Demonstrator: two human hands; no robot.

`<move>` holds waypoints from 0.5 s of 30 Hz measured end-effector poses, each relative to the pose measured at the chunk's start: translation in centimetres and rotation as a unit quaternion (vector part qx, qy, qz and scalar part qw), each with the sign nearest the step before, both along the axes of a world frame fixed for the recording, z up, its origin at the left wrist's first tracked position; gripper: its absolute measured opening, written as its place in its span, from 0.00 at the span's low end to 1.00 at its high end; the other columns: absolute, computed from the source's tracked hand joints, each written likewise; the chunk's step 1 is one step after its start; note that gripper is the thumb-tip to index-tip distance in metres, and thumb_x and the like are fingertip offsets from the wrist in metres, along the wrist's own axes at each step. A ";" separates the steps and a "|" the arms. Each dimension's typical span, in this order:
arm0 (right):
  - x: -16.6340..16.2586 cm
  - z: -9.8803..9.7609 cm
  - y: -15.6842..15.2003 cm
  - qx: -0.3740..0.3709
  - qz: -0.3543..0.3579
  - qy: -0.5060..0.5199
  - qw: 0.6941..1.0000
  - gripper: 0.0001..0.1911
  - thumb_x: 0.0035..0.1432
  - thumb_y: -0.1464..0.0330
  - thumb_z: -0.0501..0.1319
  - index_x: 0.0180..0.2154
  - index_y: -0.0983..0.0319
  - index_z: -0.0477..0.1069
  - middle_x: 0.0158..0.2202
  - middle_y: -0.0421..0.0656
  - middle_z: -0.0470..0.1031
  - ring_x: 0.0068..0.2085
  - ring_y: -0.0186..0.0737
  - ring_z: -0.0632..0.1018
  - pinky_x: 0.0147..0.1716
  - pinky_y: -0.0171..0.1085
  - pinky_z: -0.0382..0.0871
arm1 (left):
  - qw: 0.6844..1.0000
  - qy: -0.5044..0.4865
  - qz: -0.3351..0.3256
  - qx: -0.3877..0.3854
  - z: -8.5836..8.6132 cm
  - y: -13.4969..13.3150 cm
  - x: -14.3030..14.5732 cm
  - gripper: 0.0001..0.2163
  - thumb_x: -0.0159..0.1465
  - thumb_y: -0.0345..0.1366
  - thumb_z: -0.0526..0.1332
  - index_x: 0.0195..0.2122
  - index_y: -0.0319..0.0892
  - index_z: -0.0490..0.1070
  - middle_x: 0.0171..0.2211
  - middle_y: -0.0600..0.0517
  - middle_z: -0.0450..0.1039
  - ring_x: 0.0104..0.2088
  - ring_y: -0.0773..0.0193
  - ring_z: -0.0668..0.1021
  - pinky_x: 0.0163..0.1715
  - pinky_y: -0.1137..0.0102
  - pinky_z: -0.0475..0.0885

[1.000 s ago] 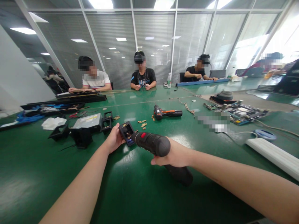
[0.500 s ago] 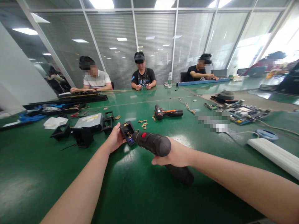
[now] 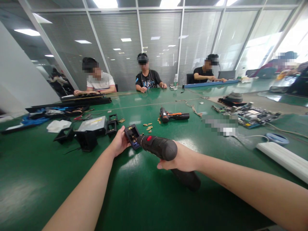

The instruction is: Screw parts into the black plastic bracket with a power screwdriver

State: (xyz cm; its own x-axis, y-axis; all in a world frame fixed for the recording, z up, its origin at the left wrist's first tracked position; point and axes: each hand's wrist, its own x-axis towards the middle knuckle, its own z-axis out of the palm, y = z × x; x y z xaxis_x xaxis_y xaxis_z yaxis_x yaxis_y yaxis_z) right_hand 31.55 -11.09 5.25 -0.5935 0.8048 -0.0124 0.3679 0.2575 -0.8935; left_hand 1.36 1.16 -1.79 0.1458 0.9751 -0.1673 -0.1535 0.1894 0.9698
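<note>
My left hand [image 3: 120,143] grips a small black open-topped housing [image 3: 131,131] by its left side, tilted so its inside faces me. Brass-coloured pieces show within it. My right hand [image 3: 184,158] is wrapped around the handle of a black cordless drill [image 3: 159,147] with a red switch on top. The drill's nose points left into the housing; its tip and any bit are hidden from me. Just beyond the housing, several small brass pieces [image 3: 149,127] lie loose on the green table [image 3: 134,195].
A second drill [image 3: 173,115], black and orange, lies farther back. Black frames [image 3: 86,139] and a silver metal box [image 3: 92,125] stand at left. Circuit boards [image 3: 251,114] and a white power strip [image 3: 284,160] lie at right. Several people sit across the table.
My hands, the housing and the drill keep nearly the same pose. The person across the middle has moved their hands apart. The view has shifted slightly.
</note>
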 end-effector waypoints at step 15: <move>0.0 0.0 -0.1 -0.010 -0.003 0.004 1.000 0.18 0.50 0.68 0.74 0.44 0.62 0.77 0.33 0.40 0.80 0.32 0.41 0.76 0.32 0.37 0.70 | 1.000 0.005 -0.007 0.001 0.1 -0.1 0.1 0.34 0.72 0.63 0.50 0.61 0.40 0.76 0.52 0.38 0.84 0.54 0.44 0.84 0.52 0.56 0.80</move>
